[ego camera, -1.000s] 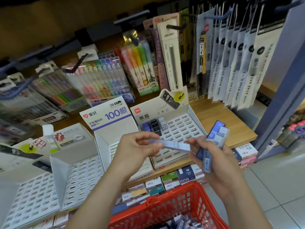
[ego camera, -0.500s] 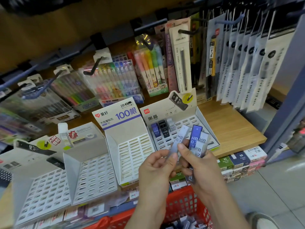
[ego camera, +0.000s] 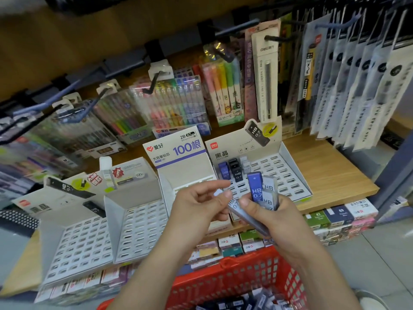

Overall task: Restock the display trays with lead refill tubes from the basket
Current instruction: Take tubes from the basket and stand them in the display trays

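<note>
My right hand (ego camera: 271, 218) grips a bunch of lead refill tubes (ego camera: 261, 191), a blue one marked HB 0.7 standing up among grey ones. My left hand (ego camera: 199, 204) pinches the upper end of one grey tube (ego camera: 234, 205) that still lies across my right palm. Both hands hover in front of the right-hand display tray (ego camera: 288, 175), which holds three tubes (ego camera: 234, 168) at its back left corner. The red basket (ego camera: 234, 278) below my arms holds more tubes.
Three more slotted display trays stand to the left: a tall white one (ego camera: 178, 162), a middle one (ego camera: 138, 229) and a far-left one (ego camera: 76, 247). Hanging pen packs (ego camera: 169, 104) fill the wall behind. Small boxes (ego camera: 335, 218) line the lower shelf.
The camera has moved closer and left. My hands have come together nearer the right tray, and the grey tube I pinch has tipped from level to slanted, down across my right palm.
</note>
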The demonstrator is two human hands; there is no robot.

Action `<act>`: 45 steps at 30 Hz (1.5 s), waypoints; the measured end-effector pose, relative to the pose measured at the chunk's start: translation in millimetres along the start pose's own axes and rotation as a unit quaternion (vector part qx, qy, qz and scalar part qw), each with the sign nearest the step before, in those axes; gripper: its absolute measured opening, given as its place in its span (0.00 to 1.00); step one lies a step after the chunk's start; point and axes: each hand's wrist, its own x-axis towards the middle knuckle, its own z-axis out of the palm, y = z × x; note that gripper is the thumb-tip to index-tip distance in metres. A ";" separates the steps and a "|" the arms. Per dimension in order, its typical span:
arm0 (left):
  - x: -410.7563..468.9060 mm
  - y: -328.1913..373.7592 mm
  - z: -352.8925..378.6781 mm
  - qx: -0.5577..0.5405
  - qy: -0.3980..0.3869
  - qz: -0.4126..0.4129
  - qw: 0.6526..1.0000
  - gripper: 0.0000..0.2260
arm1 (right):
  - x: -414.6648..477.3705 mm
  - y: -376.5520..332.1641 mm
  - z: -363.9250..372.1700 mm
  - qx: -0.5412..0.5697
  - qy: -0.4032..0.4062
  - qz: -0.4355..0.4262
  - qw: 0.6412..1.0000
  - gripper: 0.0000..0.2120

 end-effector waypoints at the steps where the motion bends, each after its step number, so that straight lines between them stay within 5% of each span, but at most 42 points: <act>1: -1.2 0.5 -4.4 0.015 0.002 -0.001 1.000 0.09 | 0.9 1.4 2.1 -0.008 -0.001 0.007 1.000 0.08; 7: -10.3 -0.1 -31.6 0.022 0.063 0.004 0.998 0.05 | 4.7 12.5 11.6 0.073 -0.004 0.109 0.991 0.23; 12: -18.3 10.9 -76.0 0.075 0.080 0.033 0.993 0.03 | 1.8 12.4 25.7 0.062 -0.040 0.113 0.991 0.10; 17: -27.2 18.2 -135.1 0.189 0.108 0.047 0.975 0.05 | 0.1 16.4 61.5 -0.029 -0.065 0.108 0.992 0.14; 21: -34.8 23.5 -194.2 0.293 0.159 0.055 0.941 0.02 | 1.2 29.0 95.6 -0.044 -0.105 0.132 0.985 0.06; 27: -35.2 -1.4 -282.7 0.447 0.249 0.037 0.858 0.04 | 5.0 53.8 144.5 -0.067 -0.130 0.125 0.981 0.08; 41: 30.3 -51.2 -287.1 0.426 0.207 0.078 0.877 0.07 | 18.6 76.2 183.3 -0.219 -0.188 0.134 0.948 0.29; 45: 34.1 -55.0 -291.3 0.441 0.185 0.064 0.876 0.10 | 20.8 76.0 176.7 -0.174 -0.184 0.193 0.948 0.16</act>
